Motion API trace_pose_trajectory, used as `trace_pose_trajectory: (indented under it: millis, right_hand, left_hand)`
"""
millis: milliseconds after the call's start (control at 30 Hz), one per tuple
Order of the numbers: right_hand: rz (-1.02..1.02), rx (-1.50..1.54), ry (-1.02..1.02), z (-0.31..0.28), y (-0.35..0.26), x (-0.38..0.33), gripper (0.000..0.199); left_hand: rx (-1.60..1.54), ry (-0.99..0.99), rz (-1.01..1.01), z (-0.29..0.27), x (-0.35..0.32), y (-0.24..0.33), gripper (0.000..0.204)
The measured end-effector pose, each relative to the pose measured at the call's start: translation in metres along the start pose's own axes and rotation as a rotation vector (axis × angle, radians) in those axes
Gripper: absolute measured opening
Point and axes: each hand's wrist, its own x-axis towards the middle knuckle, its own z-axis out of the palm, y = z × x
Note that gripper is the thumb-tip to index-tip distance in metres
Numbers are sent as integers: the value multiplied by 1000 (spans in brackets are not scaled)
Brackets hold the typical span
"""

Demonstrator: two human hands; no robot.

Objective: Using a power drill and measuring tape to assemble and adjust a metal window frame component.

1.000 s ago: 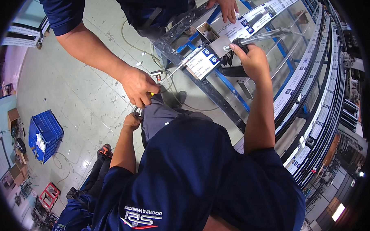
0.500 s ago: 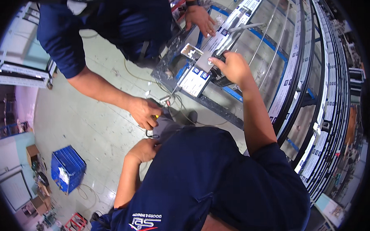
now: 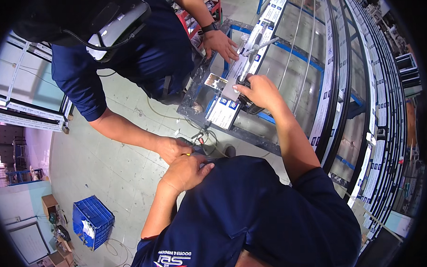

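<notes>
The right hand (image 3: 259, 92) holds a dark tool (image 3: 250, 106) on the window frame (image 3: 231, 93). The left hand (image 3: 186, 172), half closed, touches a co-worker's hand (image 3: 174, 148). A blue crate (image 3: 92, 222) on the floor holds white things.

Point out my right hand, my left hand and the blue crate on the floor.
right hand (image 3: 256, 92), head view, on its back.
left hand (image 3: 186, 172), head view, on its back.
blue crate (image 3: 93, 223), head view, on its side wall.
</notes>
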Motion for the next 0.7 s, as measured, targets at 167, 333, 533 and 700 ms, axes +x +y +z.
trace_pose_trajectory:
  millis: [167, 333, 533, 700]
  right_hand:
    - [19, -23, -12, 0, -2, 1, 52]
    - [36, -24, -19, -2, -3, 0, 52]
    - [66, -43, -37, 0, -4, 1, 52]
    - [65, -57, -30, 1, -3, 1, 53]
  left_hand:
    - [-71, -2, -40, 0, 0, -7, 48]
    - [-57, 21, -11, 7, 0, -14, 45]
    - [-108, 31, -48, 8, -2, -14, 47]
    - [-117, 41, -51, 7, -3, -16, 47]
